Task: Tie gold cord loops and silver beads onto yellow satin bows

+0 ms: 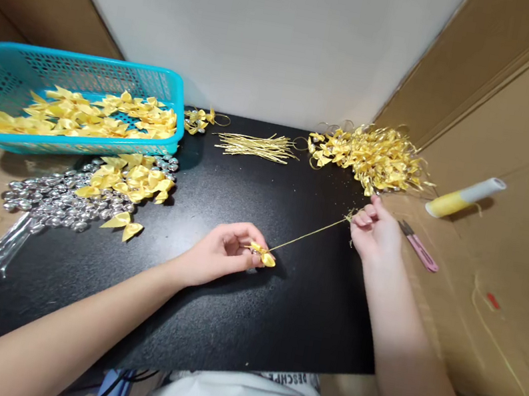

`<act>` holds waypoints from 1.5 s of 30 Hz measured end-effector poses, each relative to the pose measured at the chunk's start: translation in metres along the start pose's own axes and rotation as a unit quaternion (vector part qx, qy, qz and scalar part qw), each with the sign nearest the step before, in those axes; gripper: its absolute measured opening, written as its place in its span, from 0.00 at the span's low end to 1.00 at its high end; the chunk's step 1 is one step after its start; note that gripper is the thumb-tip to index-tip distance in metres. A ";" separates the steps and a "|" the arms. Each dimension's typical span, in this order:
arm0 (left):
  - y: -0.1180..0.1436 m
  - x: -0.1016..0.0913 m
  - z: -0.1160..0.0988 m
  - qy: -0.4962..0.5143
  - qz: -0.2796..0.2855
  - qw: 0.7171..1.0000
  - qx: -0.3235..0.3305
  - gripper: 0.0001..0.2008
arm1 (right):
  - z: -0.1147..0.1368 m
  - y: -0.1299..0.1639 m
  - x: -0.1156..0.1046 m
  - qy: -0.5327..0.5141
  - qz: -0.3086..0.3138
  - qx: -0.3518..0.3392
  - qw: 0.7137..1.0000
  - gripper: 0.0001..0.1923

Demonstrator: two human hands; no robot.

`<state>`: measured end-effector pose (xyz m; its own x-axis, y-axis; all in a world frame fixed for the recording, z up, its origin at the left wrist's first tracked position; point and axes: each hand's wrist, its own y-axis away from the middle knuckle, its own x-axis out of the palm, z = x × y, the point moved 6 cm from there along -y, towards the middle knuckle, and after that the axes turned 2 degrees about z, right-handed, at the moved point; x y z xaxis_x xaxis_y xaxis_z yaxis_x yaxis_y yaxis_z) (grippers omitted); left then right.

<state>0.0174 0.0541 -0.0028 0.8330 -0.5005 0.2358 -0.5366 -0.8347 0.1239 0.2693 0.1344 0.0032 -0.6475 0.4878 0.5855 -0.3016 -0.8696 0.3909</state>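
Over the middle of the black table (pixel 144 313), my left hand (pixel 222 252) pinches a yellow ribbon bow (pixel 265 258) between thumb and fingers. A thin gold cord (pixel 309 234) runs taut from the bow up to my right hand (pixel 375 230). The right fingers are closed on the cord's far end, where frayed strands poke out. Just beyond that hand lies a heap of finished-looking yellow bows with gold loops (pixel 377 156). Pink-handled snips (pixel 421 248) rest to its right.
A turquoise basket (pixel 182 110) of yellow bows stands at the back left. Silver beads (pixel 57 190) and loose bows (pixel 133 176) lie before it. Cut gold cords (pixel 255 146) sit at the back centre. A yellow-and-white tube (pixel 465 198) lies right, beside cardboard walls (pixel 526 120).
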 end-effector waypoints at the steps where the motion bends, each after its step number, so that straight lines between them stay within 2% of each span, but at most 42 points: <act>1: 0.000 -0.001 0.000 -0.004 -0.004 1.000 0.000 0.09 | 0.000 0.000 0.000 0.002 0.002 0.001 1.000 0.13; 7: 0.001 -0.001 -0.003 0.006 -0.028 0.999 0.014 0.11 | 0.000 -0.001 0.001 0.008 0.005 0.001 1.000 0.14; 10: 0.002 -0.002 -0.005 0.031 -0.057 0.998 0.014 0.19 | 0.000 -0.002 0.001 0.008 0.006 -0.007 1.000 0.14; 15: 0.000 -0.003 0.000 0.073 -0.070 0.994 -0.040 0.29 | -0.001 -0.004 -0.001 0.008 0.007 -0.022 1.000 0.10; 23: -0.001 -0.002 0.013 0.194 -0.057 0.972 -0.117 0.15 | -0.002 -0.001 0.001 0.004 0.004 -0.025 1.000 0.14; 29: -0.002 0.005 0.008 0.265 -0.022 0.961 -0.074 0.13 | -0.006 0.000 0.002 0.013 0.002 -0.012 1.000 0.14; 33: -0.002 0.009 0.004 0.274 0.004 0.960 -0.054 0.14 | -0.009 0.000 0.002 0.025 0.005 0.001 1.000 0.14; 40: 0.000 0.008 -0.004 0.258 -0.002 0.966 -0.010 0.15 | -0.009 -0.002 0.001 0.046 0.011 0.012 0.999 0.13; 45: 0.000 0.005 -0.003 0.218 -0.026 0.976 -0.009 0.14 | -0.007 -0.002 0.002 0.042 0.020 -0.002 0.999 0.13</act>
<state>0.0213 0.0526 0.0009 0.7248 -0.3090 0.6158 -0.5005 -0.8503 0.1624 0.2636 0.1371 -0.0016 -0.7155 0.4452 0.5384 -0.2776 -0.8883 0.3658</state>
